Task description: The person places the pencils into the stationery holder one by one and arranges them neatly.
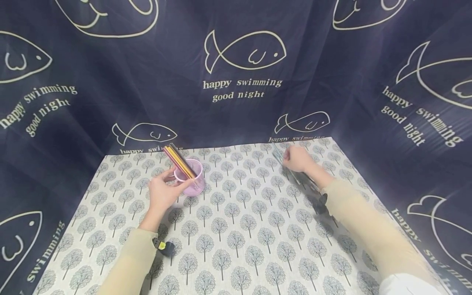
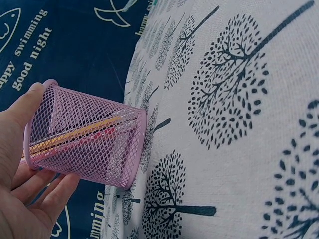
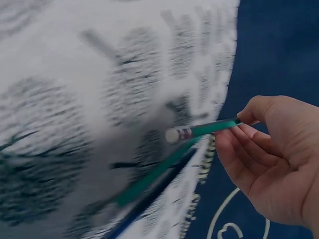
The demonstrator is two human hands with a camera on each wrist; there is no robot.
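Note:
My left hand (image 1: 165,189) grips a pink mesh pencil cup (image 1: 195,189) near its rim, thumb on one side and fingers on the other. Several pencils (image 1: 176,157), among them yellow, dark red and black ones, lean out of the cup toward the upper left. Through the mesh in the left wrist view, a yellow pencil (image 2: 79,133) and a red one show. At the far right of the cloth, my right hand (image 1: 297,159) pinches a green pencil (image 3: 214,128), its eraser end sticking out. Below it, another green pencil (image 3: 157,175) and a dark blue pencil (image 3: 149,201) appear blurred.
A white cloth with a tree print (image 1: 232,229) covers the table. Dark blue fabric with fish drawings (image 1: 243,110) hangs behind and on both sides, meeting the cloth's back edge just beyond the hands.

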